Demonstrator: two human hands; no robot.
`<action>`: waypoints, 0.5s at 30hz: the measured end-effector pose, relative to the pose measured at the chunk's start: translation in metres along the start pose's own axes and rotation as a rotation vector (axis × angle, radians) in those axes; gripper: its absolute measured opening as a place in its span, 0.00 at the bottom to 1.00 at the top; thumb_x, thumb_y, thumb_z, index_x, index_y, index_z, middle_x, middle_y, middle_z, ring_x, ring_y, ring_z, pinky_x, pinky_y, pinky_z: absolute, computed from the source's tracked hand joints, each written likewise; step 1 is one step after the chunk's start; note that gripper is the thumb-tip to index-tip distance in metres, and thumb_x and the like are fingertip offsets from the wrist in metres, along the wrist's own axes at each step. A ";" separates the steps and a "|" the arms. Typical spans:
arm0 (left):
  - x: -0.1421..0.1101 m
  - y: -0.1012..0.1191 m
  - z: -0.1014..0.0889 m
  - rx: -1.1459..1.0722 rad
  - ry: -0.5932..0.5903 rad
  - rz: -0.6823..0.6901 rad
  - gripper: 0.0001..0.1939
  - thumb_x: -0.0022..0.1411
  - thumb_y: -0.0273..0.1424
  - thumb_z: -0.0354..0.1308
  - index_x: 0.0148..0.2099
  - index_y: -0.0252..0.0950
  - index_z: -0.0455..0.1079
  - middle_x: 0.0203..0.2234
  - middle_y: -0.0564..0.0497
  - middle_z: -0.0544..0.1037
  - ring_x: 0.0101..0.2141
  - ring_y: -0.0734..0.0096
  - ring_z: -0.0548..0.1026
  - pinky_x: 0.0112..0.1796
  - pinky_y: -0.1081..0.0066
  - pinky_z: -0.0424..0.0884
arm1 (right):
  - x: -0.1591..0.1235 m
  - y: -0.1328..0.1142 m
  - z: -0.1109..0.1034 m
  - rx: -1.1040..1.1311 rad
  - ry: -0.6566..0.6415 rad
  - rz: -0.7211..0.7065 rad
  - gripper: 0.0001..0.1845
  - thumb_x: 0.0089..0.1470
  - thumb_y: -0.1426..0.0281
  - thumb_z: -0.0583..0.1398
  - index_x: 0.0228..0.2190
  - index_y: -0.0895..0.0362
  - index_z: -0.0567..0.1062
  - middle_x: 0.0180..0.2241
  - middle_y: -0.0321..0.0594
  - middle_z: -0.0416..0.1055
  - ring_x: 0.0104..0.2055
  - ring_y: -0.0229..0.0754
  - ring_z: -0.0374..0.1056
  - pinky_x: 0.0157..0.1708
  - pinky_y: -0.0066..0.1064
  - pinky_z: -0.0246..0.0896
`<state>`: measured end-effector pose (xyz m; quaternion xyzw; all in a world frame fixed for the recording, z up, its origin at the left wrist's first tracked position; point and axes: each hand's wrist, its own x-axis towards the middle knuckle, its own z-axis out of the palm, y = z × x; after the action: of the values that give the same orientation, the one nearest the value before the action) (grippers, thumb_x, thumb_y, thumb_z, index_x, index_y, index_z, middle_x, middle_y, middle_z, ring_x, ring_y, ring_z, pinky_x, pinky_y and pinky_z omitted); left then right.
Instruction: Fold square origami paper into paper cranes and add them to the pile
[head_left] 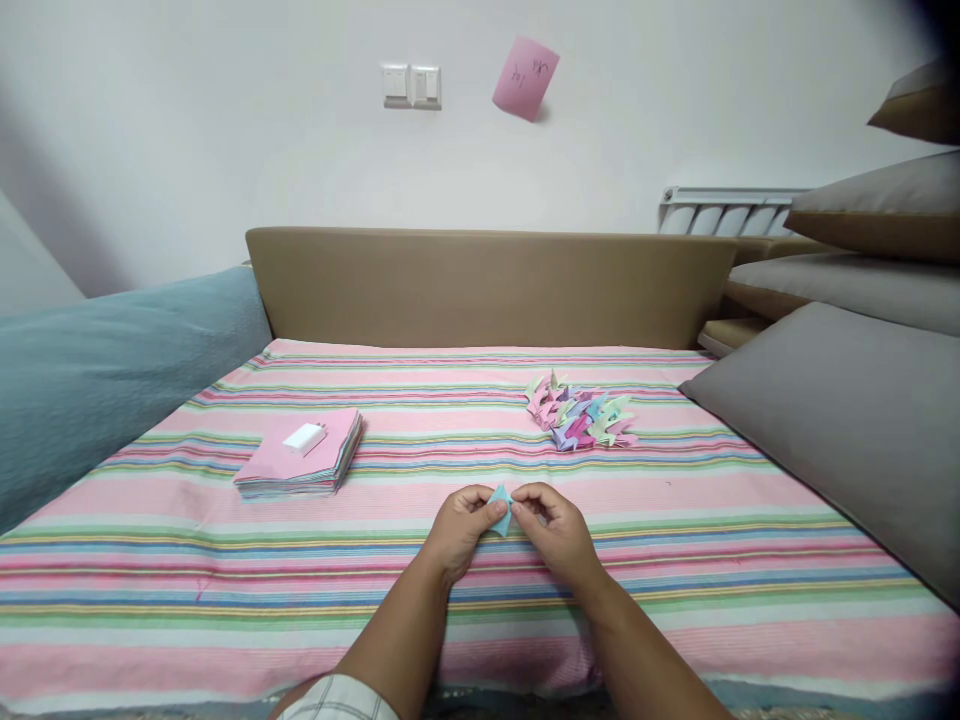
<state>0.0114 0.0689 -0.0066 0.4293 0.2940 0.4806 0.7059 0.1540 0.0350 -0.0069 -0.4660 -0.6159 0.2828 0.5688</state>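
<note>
A small piece of folded light-blue paper [501, 522] is held up between my two hands, just above the striped cloth. My left hand [463, 525] pinches it from the left, with the thumb across its face. On the other side, my right hand [553, 525] has thumb and forefinger closed at the paper's right edge. The fingers cover parts of the folds. Beyond my right hand lies a cluster of folded paper cranes [581, 412] in pink, purple, green and blue.
To the left, a stack of coloured paper [300, 470] bears a white charger plug [304, 438]. Striped cloth [420, 640] covers the surface. A brown backrest [487, 290] stands behind, a blue-covered side [127, 370] at left, and grey cushions [847, 400] at right.
</note>
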 end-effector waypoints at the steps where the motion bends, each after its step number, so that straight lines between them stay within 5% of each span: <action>1: 0.000 0.000 0.000 0.000 0.002 0.004 0.14 0.39 0.33 0.70 0.25 0.31 0.71 0.19 0.54 0.72 0.23 0.78 0.67 0.29 0.75 0.62 | 0.000 0.000 0.001 0.016 0.002 0.020 0.09 0.50 0.65 0.58 0.32 0.57 0.72 0.26 0.37 0.69 0.27 0.37 0.64 0.29 0.29 0.63; 15: 0.000 0.000 0.003 0.011 0.062 0.028 0.15 0.38 0.34 0.71 0.27 0.31 0.72 0.20 0.53 0.73 0.24 0.77 0.67 0.30 0.74 0.62 | -0.001 -0.001 0.004 0.001 -0.025 0.030 0.10 0.52 0.63 0.57 0.29 0.57 0.73 0.26 0.37 0.69 0.29 0.38 0.63 0.30 0.29 0.60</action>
<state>0.0135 0.0677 -0.0050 0.4219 0.3125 0.5019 0.6874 0.1496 0.0345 -0.0075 -0.4713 -0.6159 0.2972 0.5570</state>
